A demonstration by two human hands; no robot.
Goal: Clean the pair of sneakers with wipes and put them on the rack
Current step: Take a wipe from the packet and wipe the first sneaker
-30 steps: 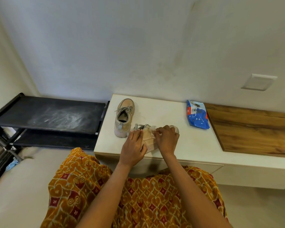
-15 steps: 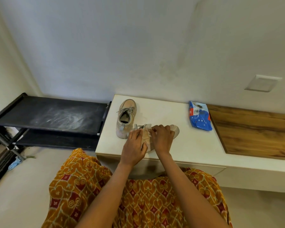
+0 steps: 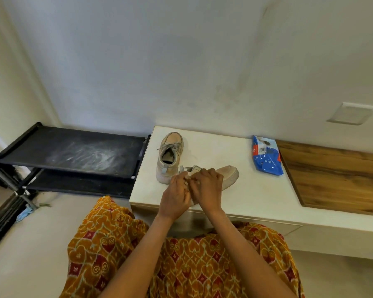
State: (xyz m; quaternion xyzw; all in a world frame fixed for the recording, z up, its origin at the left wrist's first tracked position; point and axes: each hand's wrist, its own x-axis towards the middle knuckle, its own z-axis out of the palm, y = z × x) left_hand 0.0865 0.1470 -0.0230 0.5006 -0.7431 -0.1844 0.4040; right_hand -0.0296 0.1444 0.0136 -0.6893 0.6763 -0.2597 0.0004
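Two beige sneakers lie on the white bench top. The left sneaker stands upright with its toe toward the wall. The right sneaker lies just behind my hands, toe pointing right, its heel and laces mostly hidden. My left hand and my right hand meet over it, fingers curled, both pinching a small white wipe between them. The blue wipes pack lies further right near the wall. The black rack stands to the left of the bench.
The rack's top shelf is dusty with white smears, and a lower shelf sits beneath it. A wooden panel continues the bench to the right. A blue scrap lies on the floor by the rack's foot. My patterned orange clothing fills the foreground.
My hands have drawn closer together over the near sneaker, fingers now bunched on the wipe. More of that sneaker's toe shows to the right. The other sneaker and the pack have not moved.
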